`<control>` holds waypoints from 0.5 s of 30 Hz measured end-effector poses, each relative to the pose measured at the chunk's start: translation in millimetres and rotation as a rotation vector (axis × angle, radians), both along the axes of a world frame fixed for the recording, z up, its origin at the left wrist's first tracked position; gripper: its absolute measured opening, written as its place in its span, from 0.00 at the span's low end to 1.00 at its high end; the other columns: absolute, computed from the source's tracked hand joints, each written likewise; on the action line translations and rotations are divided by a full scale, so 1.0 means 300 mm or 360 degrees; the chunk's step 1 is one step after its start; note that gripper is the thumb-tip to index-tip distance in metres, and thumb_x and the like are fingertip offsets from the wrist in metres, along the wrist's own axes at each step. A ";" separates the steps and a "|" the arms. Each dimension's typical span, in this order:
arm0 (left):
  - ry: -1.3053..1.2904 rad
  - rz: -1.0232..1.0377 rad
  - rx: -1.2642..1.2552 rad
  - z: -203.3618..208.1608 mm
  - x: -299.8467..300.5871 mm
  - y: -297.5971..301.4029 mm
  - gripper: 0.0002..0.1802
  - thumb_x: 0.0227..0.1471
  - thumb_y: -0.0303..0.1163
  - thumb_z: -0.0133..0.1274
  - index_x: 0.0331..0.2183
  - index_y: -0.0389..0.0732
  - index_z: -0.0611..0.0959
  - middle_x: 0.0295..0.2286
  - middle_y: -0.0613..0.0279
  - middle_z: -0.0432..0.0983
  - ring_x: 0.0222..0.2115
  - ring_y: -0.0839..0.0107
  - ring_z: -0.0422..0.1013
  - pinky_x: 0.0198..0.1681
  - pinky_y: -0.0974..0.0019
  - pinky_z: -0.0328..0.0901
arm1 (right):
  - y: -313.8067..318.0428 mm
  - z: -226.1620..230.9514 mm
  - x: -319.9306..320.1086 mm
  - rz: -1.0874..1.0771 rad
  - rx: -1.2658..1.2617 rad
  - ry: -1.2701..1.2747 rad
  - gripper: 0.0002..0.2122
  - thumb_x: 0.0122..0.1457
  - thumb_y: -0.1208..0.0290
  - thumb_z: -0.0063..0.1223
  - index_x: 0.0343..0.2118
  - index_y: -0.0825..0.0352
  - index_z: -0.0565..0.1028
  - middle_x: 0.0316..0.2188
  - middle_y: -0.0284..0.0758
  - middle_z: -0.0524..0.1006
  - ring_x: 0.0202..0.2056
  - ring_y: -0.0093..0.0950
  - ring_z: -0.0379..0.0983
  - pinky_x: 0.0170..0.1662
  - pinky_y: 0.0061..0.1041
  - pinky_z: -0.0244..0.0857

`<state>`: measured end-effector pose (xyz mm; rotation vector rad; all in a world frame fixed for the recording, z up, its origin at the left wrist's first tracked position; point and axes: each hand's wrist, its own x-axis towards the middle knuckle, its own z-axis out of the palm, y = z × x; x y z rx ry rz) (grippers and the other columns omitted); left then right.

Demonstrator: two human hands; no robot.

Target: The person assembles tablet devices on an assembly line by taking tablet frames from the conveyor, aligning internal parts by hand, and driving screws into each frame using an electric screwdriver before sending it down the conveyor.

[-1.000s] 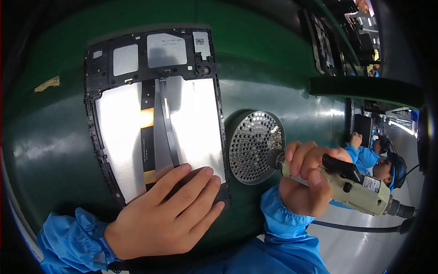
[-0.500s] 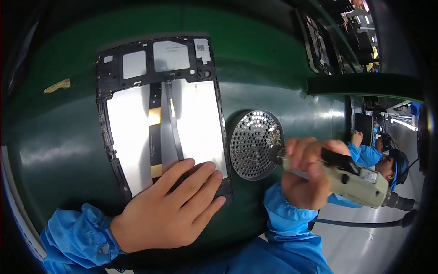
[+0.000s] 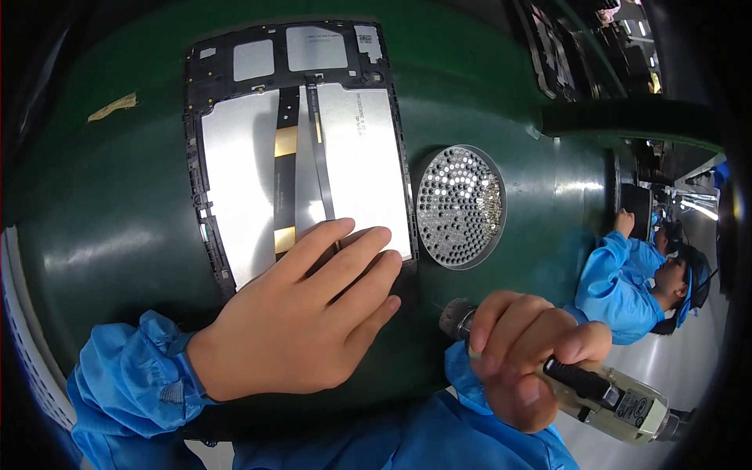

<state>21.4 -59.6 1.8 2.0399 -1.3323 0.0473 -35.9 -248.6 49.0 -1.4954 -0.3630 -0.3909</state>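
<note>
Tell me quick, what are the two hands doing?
Left hand: open, lying flat on the tablet frame.
Right hand: closed around the electric screwdriver.

White rectangular label (image 3: 366, 37) at frame's top-right corner.

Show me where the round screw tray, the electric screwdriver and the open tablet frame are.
round screw tray (image 3: 458, 205), head view, on its perforated middle.
electric screwdriver (image 3: 603, 392), head view, on its body beside the right hand.
open tablet frame (image 3: 235, 180), head view, on its left silver panel.

A black-framed, opened tablet back with silver panels (image 3: 298, 157) lies flat; a cream electric screwdriver (image 3: 580, 384) is tilted just beside it.
</note>
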 end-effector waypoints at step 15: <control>-0.0024 -0.0005 0.0137 0.026 0.006 0.017 0.08 0.43 0.32 0.58 0.30 0.42 0.85 0.39 0.55 0.73 0.47 0.57 0.68 0.52 0.35 0.57 | -0.012 0.002 0.003 0.0122 0.0025 0.0075 0.17 0.50 0.81 0.54 0.42 0.68 0.62 0.17 0.35 0.68 0.18 0.28 0.68 0.24 0.33 0.67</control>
